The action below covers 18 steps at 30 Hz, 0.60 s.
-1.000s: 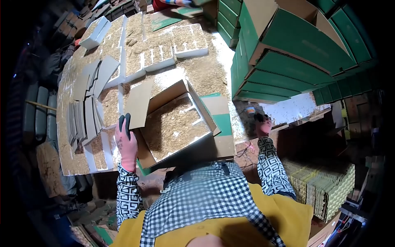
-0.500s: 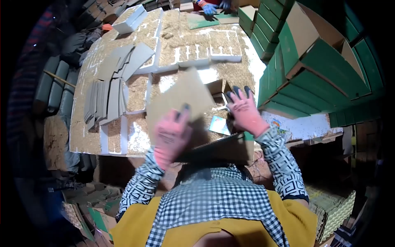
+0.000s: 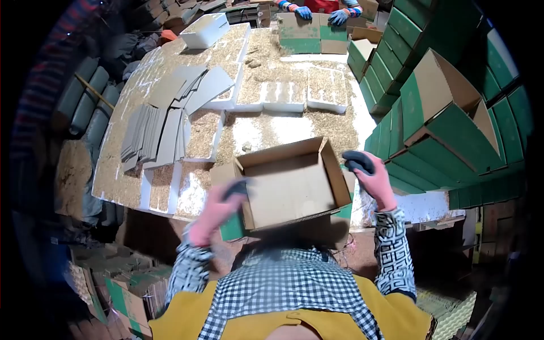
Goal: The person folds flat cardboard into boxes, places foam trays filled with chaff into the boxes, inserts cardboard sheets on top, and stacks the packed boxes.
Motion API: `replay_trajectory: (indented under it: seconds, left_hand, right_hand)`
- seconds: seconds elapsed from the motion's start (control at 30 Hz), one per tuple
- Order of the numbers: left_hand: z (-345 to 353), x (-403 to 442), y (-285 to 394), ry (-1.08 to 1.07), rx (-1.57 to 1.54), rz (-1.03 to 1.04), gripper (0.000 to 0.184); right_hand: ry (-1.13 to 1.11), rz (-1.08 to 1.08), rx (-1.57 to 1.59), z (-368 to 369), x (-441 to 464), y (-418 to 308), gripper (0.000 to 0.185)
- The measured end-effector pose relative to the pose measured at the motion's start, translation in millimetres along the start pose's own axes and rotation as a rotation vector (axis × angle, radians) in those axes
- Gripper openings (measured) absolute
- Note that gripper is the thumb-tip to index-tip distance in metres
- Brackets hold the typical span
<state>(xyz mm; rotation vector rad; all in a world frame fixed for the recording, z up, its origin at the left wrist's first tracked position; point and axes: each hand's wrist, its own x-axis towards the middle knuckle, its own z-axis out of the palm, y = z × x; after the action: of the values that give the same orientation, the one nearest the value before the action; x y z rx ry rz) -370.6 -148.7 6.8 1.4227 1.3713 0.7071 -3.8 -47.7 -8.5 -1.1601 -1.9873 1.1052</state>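
An open cardboard box (image 3: 292,190) stands at the near edge of the table, its inside covered by a flat brown cardboard sheet. My left hand (image 3: 218,209), in a pink glove with dark fingertips, is at the box's left side and smeared by motion. Just off the box's right side is my right hand (image 3: 369,173), gloved the same way, with its fingers curled and bunched; nothing shows in them. Grey cardboard sheets (image 3: 147,136) lie fanned out on the table's left part.
White trays of brown shavings (image 3: 327,90) cover the table. Green boxes (image 3: 447,153) are stacked at the right. Across the table, a co-worker's blue-gloved hands (image 3: 339,17) touch a green and brown carton (image 3: 300,34). Folded cartons (image 3: 127,303) lie at the lower left.
The cardboard sheet has gone down into the box, covering the shavings and the small coloured card. My hands have moved apart to the box's sides. The co-worker's carton now stands up.
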Motion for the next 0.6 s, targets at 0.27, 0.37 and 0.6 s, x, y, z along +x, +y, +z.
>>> replay_trajectory:
  seconds: [0.27, 0.37, 0.6]
  left_hand:
    - [90, 31, -130, 0.428, 0.128, -0.199, 0.094]
    - [66, 28, -144, 0.405, -0.263, -0.130, 0.064]
    - [-4, 100, 69, 0.086, -0.716, 0.274, 0.036]
  right_hand:
    - [0.340, 0.263, -0.280, 87, -7, 96, 0.092]
    - [-0.020, 0.511, 0.209, 128, -22, 105, 0.098]
    - [0.662, -0.210, 0.126, -49, -32, -116, 0.093]
